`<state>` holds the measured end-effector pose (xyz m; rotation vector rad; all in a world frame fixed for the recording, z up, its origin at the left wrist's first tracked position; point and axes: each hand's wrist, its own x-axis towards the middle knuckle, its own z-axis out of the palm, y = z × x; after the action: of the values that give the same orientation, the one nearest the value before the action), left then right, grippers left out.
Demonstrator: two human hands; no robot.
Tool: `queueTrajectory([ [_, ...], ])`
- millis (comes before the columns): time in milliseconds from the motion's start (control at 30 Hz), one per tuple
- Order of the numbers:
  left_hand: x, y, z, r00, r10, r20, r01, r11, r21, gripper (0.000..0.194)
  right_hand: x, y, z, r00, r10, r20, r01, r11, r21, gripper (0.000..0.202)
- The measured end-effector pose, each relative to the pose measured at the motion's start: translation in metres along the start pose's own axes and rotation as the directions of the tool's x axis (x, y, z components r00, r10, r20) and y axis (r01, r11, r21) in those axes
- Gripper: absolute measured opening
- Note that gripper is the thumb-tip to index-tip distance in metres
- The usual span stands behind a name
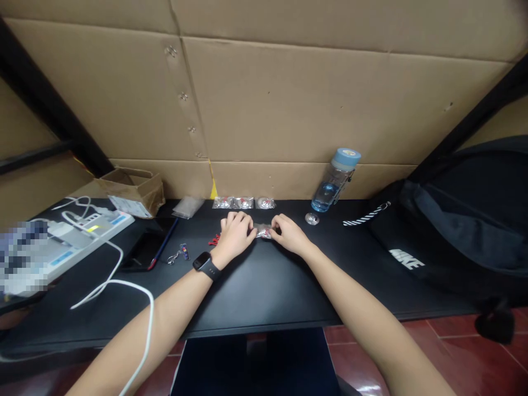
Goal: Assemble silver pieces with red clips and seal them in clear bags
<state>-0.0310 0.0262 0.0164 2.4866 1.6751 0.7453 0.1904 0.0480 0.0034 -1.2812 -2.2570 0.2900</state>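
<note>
A small clear plastic packet (pixel 263 231) with something silvery and red inside lies between my two hands at the middle of the black table. My left hand (pixel 236 234), wearing a dark watch at the wrist, pinches its left end. At the right end, the thumb and fingers of my right hand (pixel 287 234) are closed on it too. Red cord-like pieces (pixel 214 240) show partly from behind my left hand. Behind the hands, three similar packets (pixel 244 203) lie in a row along the cardboard wall. A round silvery disc (pixel 312 219) rests to the right.
A tilted water bottle (pixel 330 184) leans at the back right, near a black bag (pixel 445 236) with a striped strap. On the left are a cardboard box (pixel 136 190), a white power strip (pixel 88 236) with cables, a phone (pixel 148 245), a keychain (pixel 181 253) and clear bags (pixel 188 207).
</note>
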Motion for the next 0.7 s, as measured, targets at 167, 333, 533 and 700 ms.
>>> queueTrajectory([
  [167,-0.002,-0.005,-0.006,0.971,0.228,0.073,-0.231,0.973,0.026,0.031,-0.002,0.003,-0.01,0.985,-0.159,0.072,0.158,0.987,0.025,0.022],
  [333,-0.005,-0.009,-0.007,0.957,0.253,0.145,-0.258,0.966,0.02,0.042,-0.005,0.004,-0.018,0.969,-0.175,0.172,0.18,0.983,-0.016,0.035],
  [533,-0.004,-0.004,-0.005,0.969,0.229,0.097,-0.233,0.972,0.032,0.026,-0.005,-0.002,-0.02,0.987,-0.092,0.13,0.099,0.994,-0.049,0.024],
  [700,-0.003,-0.004,-0.005,0.988,0.144,0.048,-0.145,0.989,0.01,0.034,-0.001,0.003,-0.019,0.99,-0.101,0.099,0.097,0.994,0.048,0.017],
])
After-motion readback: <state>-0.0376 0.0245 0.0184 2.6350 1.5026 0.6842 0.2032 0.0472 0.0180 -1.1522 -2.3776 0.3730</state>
